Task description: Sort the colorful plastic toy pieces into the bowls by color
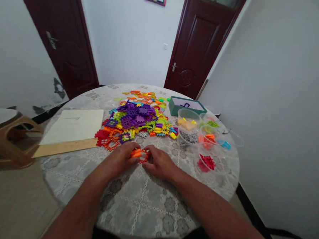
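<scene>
Where the left hand and right hand face each other over the worktop, their fingers grip orange plastic building pieces between them; beyond lies a purple-topped heap of interlocking pieces, then a green box.

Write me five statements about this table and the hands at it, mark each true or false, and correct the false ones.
1. The left hand and right hand are both holding orange pieces. True.
2. The green box stands to the left of the colourful pile. False: the green box is to the right of the pile.
3. Yellow pieces sit in a clear tub. True.
4. The tablecloth is plain black. False: it is pale grey with a floral pattern.
5. A pale sheet lies on the left side of the table. True.
</scene>
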A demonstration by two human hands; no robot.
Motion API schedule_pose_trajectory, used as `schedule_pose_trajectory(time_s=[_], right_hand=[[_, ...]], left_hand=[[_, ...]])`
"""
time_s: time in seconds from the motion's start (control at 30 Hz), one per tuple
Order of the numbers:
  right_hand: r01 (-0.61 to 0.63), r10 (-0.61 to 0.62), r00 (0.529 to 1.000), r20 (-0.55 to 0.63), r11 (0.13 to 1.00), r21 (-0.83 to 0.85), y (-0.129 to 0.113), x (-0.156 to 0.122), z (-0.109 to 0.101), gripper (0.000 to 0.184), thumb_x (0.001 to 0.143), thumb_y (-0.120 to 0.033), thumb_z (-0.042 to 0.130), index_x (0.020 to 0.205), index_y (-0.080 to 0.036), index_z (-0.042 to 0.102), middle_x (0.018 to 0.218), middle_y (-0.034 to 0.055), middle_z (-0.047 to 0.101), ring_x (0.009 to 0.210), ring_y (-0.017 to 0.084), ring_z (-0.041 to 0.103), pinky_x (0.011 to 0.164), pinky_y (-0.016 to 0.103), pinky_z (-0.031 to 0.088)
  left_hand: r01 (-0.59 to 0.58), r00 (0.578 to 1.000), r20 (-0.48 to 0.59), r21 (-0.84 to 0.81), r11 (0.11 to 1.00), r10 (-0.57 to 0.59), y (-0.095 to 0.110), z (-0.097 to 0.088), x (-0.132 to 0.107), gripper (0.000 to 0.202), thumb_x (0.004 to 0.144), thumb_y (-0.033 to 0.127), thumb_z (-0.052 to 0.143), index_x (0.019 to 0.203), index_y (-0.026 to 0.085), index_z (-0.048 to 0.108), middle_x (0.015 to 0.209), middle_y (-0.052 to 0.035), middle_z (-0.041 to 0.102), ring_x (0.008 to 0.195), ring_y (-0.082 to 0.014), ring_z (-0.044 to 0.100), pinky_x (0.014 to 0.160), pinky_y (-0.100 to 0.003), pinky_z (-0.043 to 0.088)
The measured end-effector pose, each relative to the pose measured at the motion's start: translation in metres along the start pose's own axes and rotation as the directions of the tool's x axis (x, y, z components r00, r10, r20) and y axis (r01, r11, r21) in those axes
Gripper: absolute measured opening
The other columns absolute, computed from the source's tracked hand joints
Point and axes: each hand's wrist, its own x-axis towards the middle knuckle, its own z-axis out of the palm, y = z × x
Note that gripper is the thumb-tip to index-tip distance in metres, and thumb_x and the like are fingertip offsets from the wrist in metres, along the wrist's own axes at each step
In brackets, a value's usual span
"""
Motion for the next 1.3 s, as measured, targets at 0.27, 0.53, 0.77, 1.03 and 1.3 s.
schedule_pose_trajectory(time_s=[0.27,0.53,0.77,1.03,1.3], right_hand=[[-0.133,0.175,0.984,-0.028,0.833,0.538,0.011,0.006,-0.001,0.047,0.081,-0.018,0.067,0.123,-0.028,0.049,0.078,-0.0075,0.059,0.064,0.014,0.056,0.060,0.025,0.041],[-0.206,0.185,0.970,0.158,0.279,0.938,0.003,0.006,-0.004,0.042,0.073,-0.027,0.070,0.111,-0.025,0.051,0.087,-0.0026,0.067,0.061,0.013,0.062,0.055,0.026,0.052],[-0.266,0.260,0.952,0.162,0.438,0.859,-0.002,0.003,-0.004,0.041,0.085,-0.042,0.072,0.118,-0.022,0.058,0.074,-0.0041,0.066,0.054,0.012,0.058,0.051,0.023,0.047],[-0.201,0.264,0.964,-0.011,0.761,0.617,-0.009,-0.009,-0.041,0.024,0.091,-0.041,0.066,0.106,-0.022,0.063,0.078,-0.0023,0.066,0.054,0.012,0.053,0.049,0.024,0.041],[-0.216,0.219,0.901,-0.374,0.975,0.049,0.010,-0.037,-0.144,0.036,0.096,-0.047,0.065,0.123,-0.023,0.068,0.093,0.0042,0.074,0.076,0.019,0.065,0.067,0.031,0.049]], left_hand=[[-0.195,0.960,-0.210,-0.017,0.981,0.187,0.006,0.009,0.008,0.036,0.098,0.039,0.062,0.131,0.026,0.070,0.122,-0.0103,0.070,0.110,-0.0267,0.070,0.097,-0.043,0.058],[-0.288,0.946,-0.190,-0.123,0.950,0.263,0.027,0.010,0.010,0.038,0.100,0.029,0.064,0.138,0.030,0.066,0.125,-0.0074,0.070,0.116,-0.0226,0.066,0.102,-0.039,0.055],[-0.195,0.977,-0.109,-0.132,0.972,0.181,0.036,0.009,0.005,0.039,0.100,0.031,0.064,0.139,0.029,0.066,0.112,-0.0068,0.070,0.105,-0.0223,0.065,0.093,-0.036,0.053],[-0.133,0.985,-0.119,-0.080,0.988,0.123,0.042,0.009,-0.004,0.043,0.097,0.031,0.071,0.138,0.021,0.063,0.111,-0.0081,0.073,0.085,-0.0186,0.069,0.087,-0.035,0.055],[-0.112,0.978,-0.172,0.044,0.993,0.118,0.030,-0.003,-0.010,0.026,0.102,0.031,0.059,0.123,0.020,0.069,0.117,-0.0113,0.077,0.105,-0.0248,0.072,0.096,-0.039,0.056]])
